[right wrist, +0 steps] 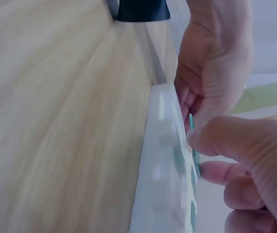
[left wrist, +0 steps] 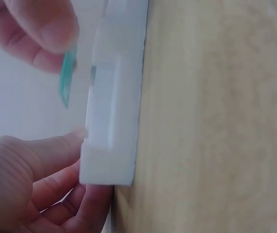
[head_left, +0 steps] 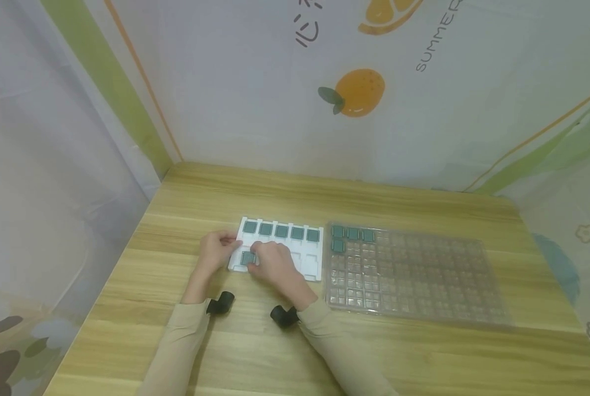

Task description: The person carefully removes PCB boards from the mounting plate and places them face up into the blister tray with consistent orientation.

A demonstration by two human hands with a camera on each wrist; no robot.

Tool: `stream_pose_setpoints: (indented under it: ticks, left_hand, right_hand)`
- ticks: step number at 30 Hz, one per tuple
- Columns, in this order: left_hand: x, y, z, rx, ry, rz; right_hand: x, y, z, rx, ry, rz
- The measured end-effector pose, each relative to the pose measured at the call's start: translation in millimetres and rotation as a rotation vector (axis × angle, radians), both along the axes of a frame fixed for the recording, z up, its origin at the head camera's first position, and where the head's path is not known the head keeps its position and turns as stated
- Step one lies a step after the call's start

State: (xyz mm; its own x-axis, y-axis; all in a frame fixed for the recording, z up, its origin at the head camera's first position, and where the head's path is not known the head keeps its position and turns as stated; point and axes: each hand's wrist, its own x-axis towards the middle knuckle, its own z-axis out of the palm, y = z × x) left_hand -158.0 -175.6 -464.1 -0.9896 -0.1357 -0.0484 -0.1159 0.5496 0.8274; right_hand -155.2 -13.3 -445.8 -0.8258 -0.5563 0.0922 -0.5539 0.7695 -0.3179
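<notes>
My right hand pinches a small green square chip between thumb and fingers, over the lower left part of a white tray. In the left wrist view that chip stands tilted, apart from the tray surface. My left hand grips the tray's left edge, thumb on top and fingers against the side, as the left wrist view shows. Several more green chips lie in the tray's far row of pockets. The right hand hides part of the near row.
A clear plastic tray with many small pockets lies just right of the white one; several green chips sit in its far left corner. Both trays rest on a wooden table. A printed curtain hangs behind. Black wrist mounts sit at both cuffs.
</notes>
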Motion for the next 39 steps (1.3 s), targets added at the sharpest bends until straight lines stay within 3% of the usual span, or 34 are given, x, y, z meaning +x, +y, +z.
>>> stream_pose_setpoints:
  ticks: [11, 23, 39]
  left_hand:
    - [-0.5, 0.8, 1.2, -0.001, -0.006, 0.000]
    - [-1.4, 1.2, 0.4, -0.007, 0.013, -0.002]
    - [-0.4, 0.3, 0.3, -0.004, 0.001, 0.008]
  right_hand:
    - [-1.9, 17.3, 4.0, -0.051, -0.010, -0.012]
    - [-2.6, 37.2, 22.2, -0.018, -0.007, -0.010]
    - [-5.0, 59.9, 23.5, -0.023, -0.037, -0.056]
